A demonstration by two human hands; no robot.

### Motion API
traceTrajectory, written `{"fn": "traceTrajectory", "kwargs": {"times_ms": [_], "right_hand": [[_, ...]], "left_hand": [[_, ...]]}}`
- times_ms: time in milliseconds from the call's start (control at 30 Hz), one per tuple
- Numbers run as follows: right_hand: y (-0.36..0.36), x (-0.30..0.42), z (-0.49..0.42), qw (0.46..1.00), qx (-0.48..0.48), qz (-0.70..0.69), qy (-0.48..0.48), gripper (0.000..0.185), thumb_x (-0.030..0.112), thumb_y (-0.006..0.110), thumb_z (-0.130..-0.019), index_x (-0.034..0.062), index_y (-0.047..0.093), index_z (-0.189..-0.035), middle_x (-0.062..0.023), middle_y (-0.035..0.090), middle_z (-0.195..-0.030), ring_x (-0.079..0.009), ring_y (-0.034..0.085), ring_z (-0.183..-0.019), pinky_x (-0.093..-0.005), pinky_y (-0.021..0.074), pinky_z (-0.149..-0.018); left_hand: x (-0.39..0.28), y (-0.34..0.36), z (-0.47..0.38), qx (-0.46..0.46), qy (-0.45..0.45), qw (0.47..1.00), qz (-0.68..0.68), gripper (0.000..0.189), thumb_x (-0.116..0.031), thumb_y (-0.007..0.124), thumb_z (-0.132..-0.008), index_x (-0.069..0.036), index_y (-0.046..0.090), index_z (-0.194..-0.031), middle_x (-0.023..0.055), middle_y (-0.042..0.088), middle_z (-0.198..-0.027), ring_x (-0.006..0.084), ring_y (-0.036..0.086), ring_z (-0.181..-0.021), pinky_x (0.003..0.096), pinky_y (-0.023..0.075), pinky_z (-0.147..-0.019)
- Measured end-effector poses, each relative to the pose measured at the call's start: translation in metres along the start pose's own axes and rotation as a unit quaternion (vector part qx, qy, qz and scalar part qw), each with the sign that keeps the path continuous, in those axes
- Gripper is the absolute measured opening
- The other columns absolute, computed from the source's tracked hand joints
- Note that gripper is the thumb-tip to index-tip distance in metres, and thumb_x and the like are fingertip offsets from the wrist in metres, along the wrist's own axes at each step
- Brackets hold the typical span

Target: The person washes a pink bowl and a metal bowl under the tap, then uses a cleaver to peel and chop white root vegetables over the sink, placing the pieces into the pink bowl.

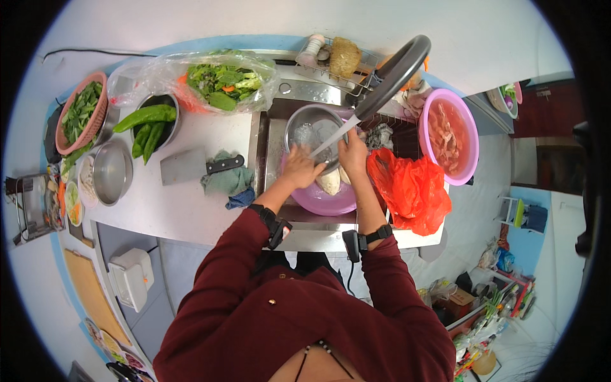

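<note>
Water from the dark faucet [396,79] runs into a stainless steel bowl [312,114] at the sink. My right hand [352,152] grips the bowl's right rim, close to the stream. At the lower left of the bowl is my left hand [301,167], slightly blurred, fingers spread at its inside; whether they touch the metal I cannot tell. Below the bowl, a purple plastic basin [324,203] stands in the sink with pale peeled root pieces [329,182] in it. The bowl hides part of the basin.
A cleaver [184,166] lies left of the sink beside a green cloth [226,179]. Green peppers [148,119] rest in a metal bowl farther left. Right of the sink are a red plastic bag [410,191] and a pink basin [472,138] of meat in reddish water. A wire rack [367,59] stands behind.
</note>
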State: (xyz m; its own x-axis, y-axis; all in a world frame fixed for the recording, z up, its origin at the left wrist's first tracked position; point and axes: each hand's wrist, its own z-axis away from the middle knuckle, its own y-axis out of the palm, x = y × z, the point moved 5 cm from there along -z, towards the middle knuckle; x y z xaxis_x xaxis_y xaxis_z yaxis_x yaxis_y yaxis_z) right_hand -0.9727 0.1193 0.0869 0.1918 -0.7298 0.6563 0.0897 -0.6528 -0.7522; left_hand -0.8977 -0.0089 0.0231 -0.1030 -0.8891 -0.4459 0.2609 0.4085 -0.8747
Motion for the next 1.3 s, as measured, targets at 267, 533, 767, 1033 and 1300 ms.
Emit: {"fn": "traceTrajectory", "kwargs": {"times_ms": [267, 533, 767, 1033, 1300], "right_hand": [[0.003, -0.032, 0.021, 0.995, -0.043, -0.075, 0.052, 0.049, 0.0, 0.054, -0.081, 0.0105, 0.05, -0.129, -0.0302, 0.063, -0.093, -0.0468, 0.063, -0.088, -0.0497, 0.0498, -0.074], [0.058, -0.08, 0.056, 0.864, -0.164, -0.428, 0.21, 0.051, -0.01, 0.049, -0.08, 0.0052, 0.048, -0.128, -0.0116, 0.057, -0.121, -0.0245, 0.057, -0.109, -0.0324, 0.0468, -0.091], [0.14, -0.089, 0.083, 0.759, -0.008, -0.511, 0.404, 0.035, -0.006, 0.063, -0.079, -0.0017, 0.057, -0.114, -0.0117, 0.065, -0.106, -0.0214, 0.063, -0.088, -0.0335, 0.0539, -0.071], [0.17, -0.089, 0.067, 0.621, 0.006, -0.582, 0.524, 0.033, 0.009, 0.075, -0.082, -0.004, 0.065, -0.11, -0.0101, 0.069, -0.095, -0.0225, 0.066, -0.08, -0.036, 0.0563, -0.069], [0.074, -0.093, -0.003, 0.966, -0.083, -0.239, 0.061, 0.043, -0.003, 0.063, -0.077, 0.0052, 0.065, -0.119, -0.0082, 0.07, -0.106, -0.0218, 0.068, -0.088, -0.0342, 0.0533, -0.081]], "left_hand": [[0.015, -0.019, 0.007, 0.139, 0.04, 0.987, -0.073, 0.055, -0.042, 0.04, -0.099, -0.009, 0.047, -0.142, 0.0129, 0.038, -0.152, 0.0256, 0.027, -0.145, 0.0603, 0.0057, -0.117], [0.052, -0.035, 0.006, -0.281, -0.2, 0.895, 0.283, 0.071, -0.015, 0.063, -0.085, -0.003, 0.034, -0.148, 0.0255, 0.042, -0.145, 0.037, 0.039, -0.137, 0.0419, 0.0314, -0.113], [0.017, -0.035, 0.037, -0.266, -0.179, 0.909, 0.265, 0.088, 0.009, 0.054, -0.073, -0.011, 0.023, -0.152, 0.024, 0.054, -0.125, 0.0407, 0.055, -0.114, 0.0406, 0.0457, -0.095], [0.01, -0.072, 0.04, -0.254, -0.136, 0.915, 0.283, 0.086, 0.013, 0.051, -0.074, -0.02, 0.031, -0.151, 0.022, 0.049, -0.125, 0.0416, 0.053, -0.113, 0.0429, 0.0476, -0.091], [-0.006, -0.108, 0.041, -0.193, -0.048, 0.979, 0.048, 0.078, 0.008, 0.053, -0.08, -0.028, 0.037, -0.148, 0.0189, 0.046, -0.137, 0.0388, 0.055, -0.116, 0.0424, 0.0512, -0.09]]}}
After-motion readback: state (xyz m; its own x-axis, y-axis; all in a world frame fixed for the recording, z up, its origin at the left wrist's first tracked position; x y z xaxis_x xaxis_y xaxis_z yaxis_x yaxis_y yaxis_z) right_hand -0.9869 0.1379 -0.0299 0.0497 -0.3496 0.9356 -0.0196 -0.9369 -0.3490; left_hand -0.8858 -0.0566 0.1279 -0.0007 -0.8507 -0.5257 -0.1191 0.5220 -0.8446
